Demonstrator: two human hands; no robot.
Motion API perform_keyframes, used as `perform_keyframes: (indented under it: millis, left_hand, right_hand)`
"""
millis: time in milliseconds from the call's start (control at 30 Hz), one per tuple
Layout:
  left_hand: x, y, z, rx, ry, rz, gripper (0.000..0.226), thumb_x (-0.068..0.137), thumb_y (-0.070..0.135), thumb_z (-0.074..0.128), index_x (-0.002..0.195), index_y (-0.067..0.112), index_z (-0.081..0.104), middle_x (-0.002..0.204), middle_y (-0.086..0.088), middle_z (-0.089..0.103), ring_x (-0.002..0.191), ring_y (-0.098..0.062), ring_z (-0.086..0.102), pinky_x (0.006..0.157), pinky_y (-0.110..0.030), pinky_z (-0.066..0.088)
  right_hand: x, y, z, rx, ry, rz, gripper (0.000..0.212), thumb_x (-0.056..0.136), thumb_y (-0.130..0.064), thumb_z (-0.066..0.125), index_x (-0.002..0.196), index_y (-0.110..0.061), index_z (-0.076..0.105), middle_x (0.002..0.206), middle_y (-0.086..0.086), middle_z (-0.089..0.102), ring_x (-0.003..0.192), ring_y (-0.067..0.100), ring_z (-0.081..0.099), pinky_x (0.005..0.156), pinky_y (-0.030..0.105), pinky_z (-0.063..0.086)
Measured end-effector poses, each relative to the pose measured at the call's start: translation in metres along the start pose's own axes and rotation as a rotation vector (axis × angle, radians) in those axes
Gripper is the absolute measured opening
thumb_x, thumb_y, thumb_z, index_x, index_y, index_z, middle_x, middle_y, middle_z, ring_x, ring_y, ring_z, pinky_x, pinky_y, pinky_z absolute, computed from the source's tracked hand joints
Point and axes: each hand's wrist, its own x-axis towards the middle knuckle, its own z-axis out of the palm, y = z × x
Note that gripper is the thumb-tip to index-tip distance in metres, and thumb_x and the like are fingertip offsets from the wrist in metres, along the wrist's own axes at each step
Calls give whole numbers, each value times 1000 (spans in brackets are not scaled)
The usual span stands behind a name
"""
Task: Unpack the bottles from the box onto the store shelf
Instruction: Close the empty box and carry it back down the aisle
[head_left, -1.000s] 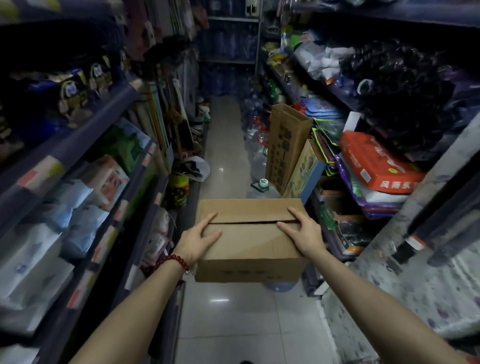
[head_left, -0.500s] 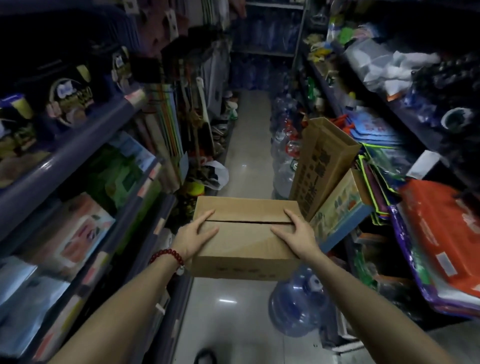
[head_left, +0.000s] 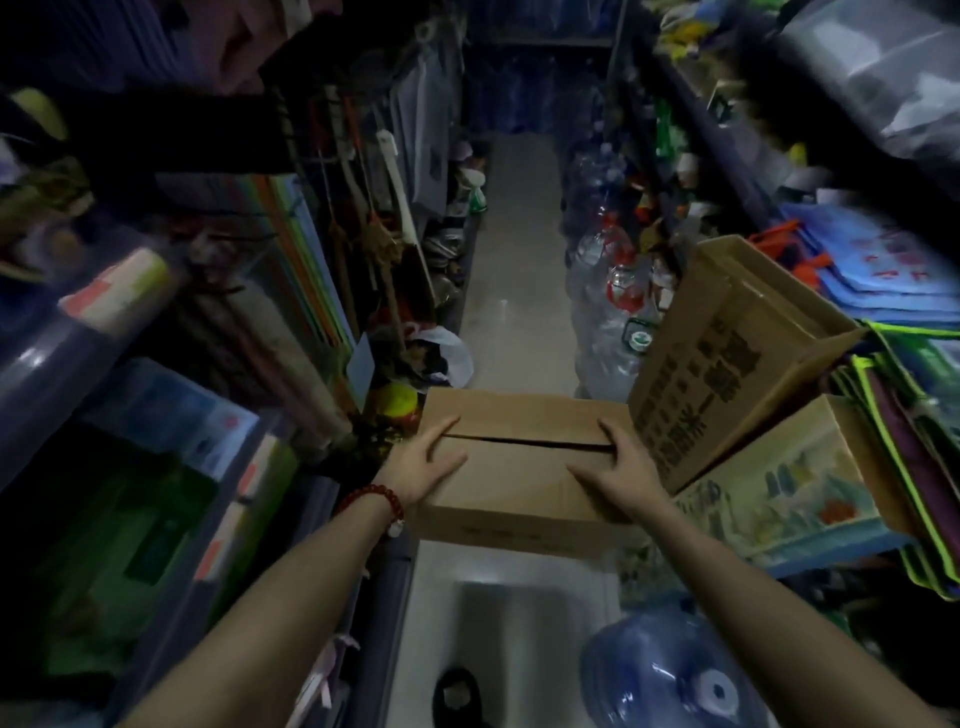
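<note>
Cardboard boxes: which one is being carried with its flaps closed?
The plain brown box, held between the left hand and right hand. The printed box leans open-topped on the right shelving.

A narrow, dim aisle runs up the middle of the frame, its pale tiled floor (head_left: 511, 270) catching faint glare. Crowded blue-edged shelving (head_left: 218, 525) lines the left; more packed shelves (head_left: 727, 140) fill the right. A dark rack (head_left: 540, 78) closes the far end.

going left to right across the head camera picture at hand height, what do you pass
Beaded bracelet → left hand → carried box → right hand → printed carton leaning on the right shelf.
</note>
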Motion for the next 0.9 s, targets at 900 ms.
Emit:
perform_keyframes:
  millis: [900]
  left_hand:
    - [274,-432,330,-179,51,-192,61,85,42,64,135,54,31,139,2,49,131,-20,44,104,-30,39]
  right_hand:
    - [270,348,391,-11,-132,167,87,82,-41,71,151,-27,21,147,14,32,128,32,44,102,34,39]
